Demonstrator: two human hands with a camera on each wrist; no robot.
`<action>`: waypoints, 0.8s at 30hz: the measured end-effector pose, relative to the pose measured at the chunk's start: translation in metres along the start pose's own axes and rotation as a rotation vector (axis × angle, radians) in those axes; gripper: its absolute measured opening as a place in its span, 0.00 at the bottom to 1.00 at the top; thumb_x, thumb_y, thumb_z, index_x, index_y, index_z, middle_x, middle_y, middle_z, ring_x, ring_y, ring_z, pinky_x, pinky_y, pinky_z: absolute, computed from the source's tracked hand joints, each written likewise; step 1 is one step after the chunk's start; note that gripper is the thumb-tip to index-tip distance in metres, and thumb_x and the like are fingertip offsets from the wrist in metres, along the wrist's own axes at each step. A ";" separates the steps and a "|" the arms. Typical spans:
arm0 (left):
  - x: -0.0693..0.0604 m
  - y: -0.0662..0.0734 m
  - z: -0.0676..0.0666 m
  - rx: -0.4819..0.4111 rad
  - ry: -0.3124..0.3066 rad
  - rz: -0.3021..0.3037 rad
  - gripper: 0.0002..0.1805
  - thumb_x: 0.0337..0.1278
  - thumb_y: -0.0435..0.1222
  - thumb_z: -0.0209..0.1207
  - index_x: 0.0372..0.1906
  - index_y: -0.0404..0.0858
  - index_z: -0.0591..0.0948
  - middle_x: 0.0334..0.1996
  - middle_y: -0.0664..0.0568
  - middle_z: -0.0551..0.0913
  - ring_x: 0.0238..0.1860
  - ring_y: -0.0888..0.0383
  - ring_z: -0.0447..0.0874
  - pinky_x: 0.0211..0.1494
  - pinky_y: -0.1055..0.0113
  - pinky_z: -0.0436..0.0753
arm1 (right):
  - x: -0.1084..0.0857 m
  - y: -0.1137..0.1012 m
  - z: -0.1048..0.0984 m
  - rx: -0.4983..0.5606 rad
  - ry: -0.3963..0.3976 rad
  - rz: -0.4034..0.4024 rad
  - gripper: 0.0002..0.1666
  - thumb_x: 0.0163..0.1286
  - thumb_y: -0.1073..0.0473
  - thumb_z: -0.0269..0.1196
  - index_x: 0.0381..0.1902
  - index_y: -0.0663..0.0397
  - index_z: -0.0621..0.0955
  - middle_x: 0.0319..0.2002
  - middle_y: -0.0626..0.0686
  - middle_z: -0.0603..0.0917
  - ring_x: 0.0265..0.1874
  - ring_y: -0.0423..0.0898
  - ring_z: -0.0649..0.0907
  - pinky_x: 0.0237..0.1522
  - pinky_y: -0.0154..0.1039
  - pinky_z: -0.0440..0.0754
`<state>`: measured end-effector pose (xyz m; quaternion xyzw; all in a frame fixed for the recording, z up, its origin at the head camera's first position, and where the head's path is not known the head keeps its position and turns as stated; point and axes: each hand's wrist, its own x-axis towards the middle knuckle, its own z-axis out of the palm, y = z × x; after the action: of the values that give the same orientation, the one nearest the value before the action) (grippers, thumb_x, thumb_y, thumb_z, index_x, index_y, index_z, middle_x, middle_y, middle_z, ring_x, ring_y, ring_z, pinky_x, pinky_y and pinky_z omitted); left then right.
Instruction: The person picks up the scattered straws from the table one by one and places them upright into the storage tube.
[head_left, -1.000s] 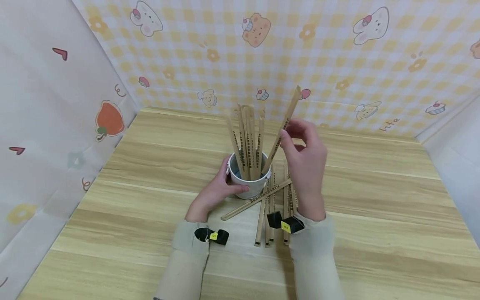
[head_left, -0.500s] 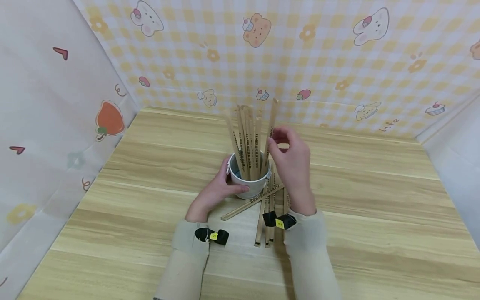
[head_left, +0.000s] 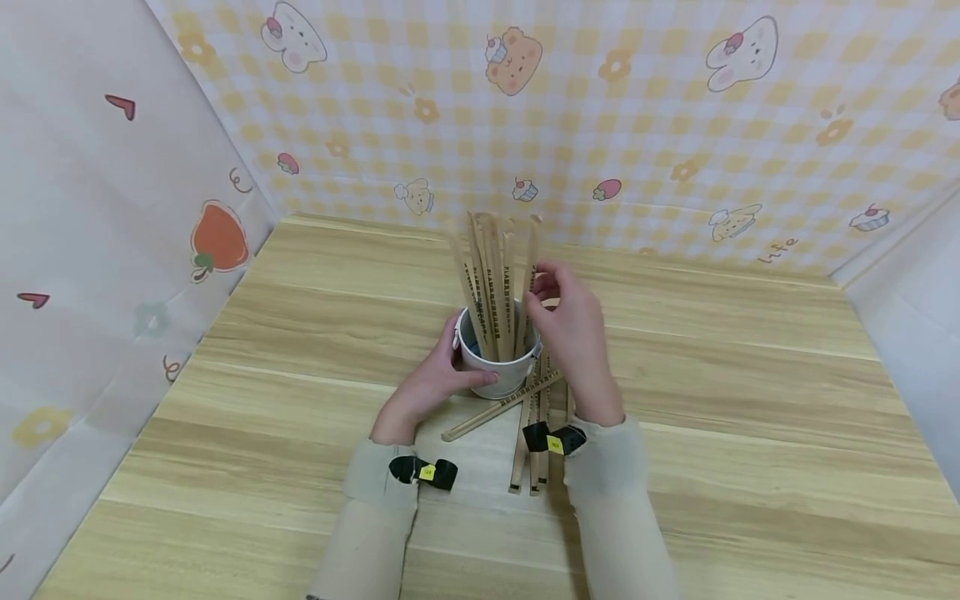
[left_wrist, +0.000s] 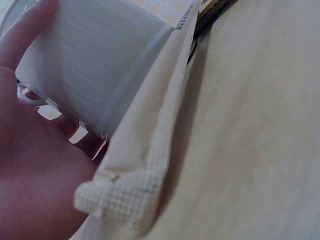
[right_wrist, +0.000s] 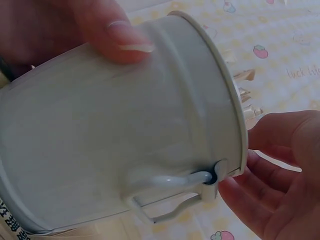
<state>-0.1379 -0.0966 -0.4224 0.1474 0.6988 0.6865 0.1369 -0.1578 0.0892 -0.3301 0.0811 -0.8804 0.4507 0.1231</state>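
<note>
My left hand (head_left: 431, 383) grips a small white bucket (head_left: 510, 382) with side handles, thumb across its front. Several straws in printed brown paper wrappers (head_left: 491, 283) stand upright inside. At the bucket's right rim, my right hand (head_left: 570, 325) pinches one wrapped straw (head_left: 528, 258), its lower end inside the bucket. The right wrist view shows the right hand's fingers (right_wrist: 280, 170) close by the rim; the bucket wall (right_wrist: 115, 125) hides most of the straws. In the left wrist view, a loose wrapped straw (left_wrist: 142, 125) lies beside the bucket.
One wrapped straw (head_left: 480, 421) lies diagonally on the wooden table (head_left: 247, 383), across several others (head_left: 519, 454) in front of the bucket. My right forearm partly covers these. A yellow checked cloth (head_left: 450, 150) with cartoon prints hangs behind the table.
My right hand has moved left and down, bringing its tilted straw nearly upright among the others at the bucket's right side. My left hand has stayed on the bucket.
</note>
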 end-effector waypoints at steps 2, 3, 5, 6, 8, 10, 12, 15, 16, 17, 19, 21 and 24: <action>-0.003 0.008 0.001 -0.001 -0.002 -0.010 0.53 0.35 0.35 0.69 0.65 0.59 0.48 0.61 0.55 0.59 0.60 0.55 0.59 0.62 0.58 0.59 | 0.000 0.001 0.001 -0.009 -0.013 -0.001 0.21 0.58 0.65 0.60 0.51 0.57 0.73 0.35 0.50 0.78 0.35 0.43 0.77 0.35 0.36 0.79; -0.004 0.012 0.002 -0.003 -0.003 -0.015 0.53 0.36 0.34 0.69 0.66 0.58 0.48 0.61 0.54 0.59 0.60 0.54 0.59 0.63 0.58 0.59 | 0.000 0.002 0.002 -0.013 -0.018 0.000 0.21 0.58 0.64 0.60 0.51 0.56 0.73 0.35 0.50 0.78 0.35 0.43 0.77 0.35 0.36 0.79; -0.006 0.020 0.003 -0.004 -0.007 -0.022 0.52 0.37 0.33 0.68 0.66 0.55 0.48 0.62 0.52 0.58 0.61 0.53 0.58 0.63 0.58 0.59 | 0.001 0.002 0.002 -0.019 -0.025 -0.002 0.21 0.58 0.64 0.60 0.51 0.56 0.73 0.34 0.50 0.78 0.34 0.43 0.77 0.35 0.36 0.79; -0.007 0.024 0.004 -0.004 -0.008 -0.024 0.52 0.37 0.32 0.68 0.66 0.54 0.48 0.62 0.51 0.58 0.61 0.52 0.58 0.63 0.57 0.58 | 0.001 0.003 0.003 -0.021 -0.027 -0.003 0.21 0.58 0.64 0.60 0.51 0.56 0.73 0.34 0.50 0.78 0.34 0.43 0.77 0.35 0.35 0.79; -0.009 0.028 0.005 -0.001 -0.010 -0.028 0.52 0.38 0.31 0.67 0.66 0.53 0.47 0.62 0.50 0.58 0.61 0.51 0.58 0.63 0.57 0.58 | 0.001 0.003 0.003 -0.024 -0.035 -0.005 0.21 0.58 0.63 0.61 0.51 0.55 0.73 0.33 0.50 0.78 0.34 0.42 0.77 0.35 0.35 0.79; -0.009 0.028 0.005 -0.002 -0.012 -0.025 0.52 0.38 0.31 0.67 0.67 0.52 0.47 0.62 0.50 0.58 0.61 0.51 0.58 0.63 0.57 0.58 | 0.001 0.004 0.003 -0.033 -0.042 -0.007 0.21 0.58 0.63 0.61 0.51 0.55 0.73 0.32 0.49 0.78 0.33 0.42 0.77 0.35 0.35 0.79; -0.008 0.028 0.005 -0.003 -0.013 -0.022 0.52 0.38 0.32 0.67 0.67 0.52 0.47 0.62 0.50 0.58 0.61 0.52 0.58 0.63 0.57 0.59 | 0.001 0.004 0.004 -0.036 -0.058 -0.007 0.21 0.58 0.62 0.61 0.51 0.55 0.74 0.32 0.49 0.78 0.33 0.42 0.77 0.35 0.35 0.79; -0.008 0.028 0.005 -0.008 -0.016 -0.018 0.52 0.38 0.31 0.67 0.67 0.52 0.47 0.62 0.51 0.58 0.61 0.52 0.58 0.62 0.57 0.59 | 0.001 0.005 0.004 -0.046 -0.081 -0.003 0.21 0.58 0.61 0.62 0.51 0.55 0.74 0.32 0.49 0.78 0.33 0.42 0.77 0.36 0.35 0.79; -0.008 0.028 0.005 -0.009 -0.016 -0.019 0.52 0.38 0.31 0.67 0.67 0.52 0.47 0.62 0.51 0.58 0.61 0.52 0.59 0.62 0.57 0.59 | 0.001 0.006 0.004 -0.044 -0.091 -0.003 0.22 0.59 0.61 0.61 0.52 0.55 0.74 0.33 0.49 0.78 0.34 0.42 0.77 0.36 0.36 0.79; -0.008 0.028 0.005 -0.009 -0.017 -0.018 0.52 0.38 0.31 0.67 0.67 0.52 0.47 0.62 0.51 0.58 0.60 0.52 0.59 0.62 0.57 0.60 | 0.001 0.006 0.004 -0.046 -0.101 0.002 0.22 0.59 0.60 0.61 0.52 0.54 0.73 0.33 0.48 0.78 0.34 0.42 0.77 0.37 0.36 0.78; -0.009 0.029 0.005 -0.009 -0.016 -0.019 0.51 0.38 0.31 0.67 0.67 0.51 0.48 0.62 0.50 0.58 0.60 0.51 0.59 0.62 0.57 0.60 | 0.000 0.008 0.002 -0.053 -0.118 0.014 0.22 0.60 0.59 0.61 0.53 0.53 0.73 0.33 0.47 0.78 0.34 0.42 0.77 0.37 0.36 0.78; -0.009 0.029 0.006 -0.010 -0.016 -0.018 0.52 0.38 0.31 0.67 0.67 0.50 0.47 0.62 0.50 0.58 0.60 0.51 0.59 0.62 0.57 0.60 | 0.000 0.010 -0.001 -0.049 -0.129 0.024 0.21 0.60 0.58 0.60 0.53 0.52 0.73 0.34 0.47 0.78 0.36 0.42 0.77 0.38 0.36 0.78; -0.010 0.028 0.005 -0.015 -0.016 -0.015 0.52 0.38 0.31 0.67 0.67 0.51 0.47 0.62 0.50 0.58 0.61 0.51 0.59 0.62 0.56 0.59 | 0.000 0.013 -0.007 -0.046 -0.124 0.039 0.21 0.62 0.56 0.58 0.53 0.52 0.73 0.35 0.48 0.78 0.37 0.43 0.77 0.40 0.37 0.77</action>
<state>-0.1265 -0.0953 -0.3945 0.1467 0.6935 0.6895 0.1489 -0.1597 0.1021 -0.3365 0.0886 -0.8979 0.4269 0.0613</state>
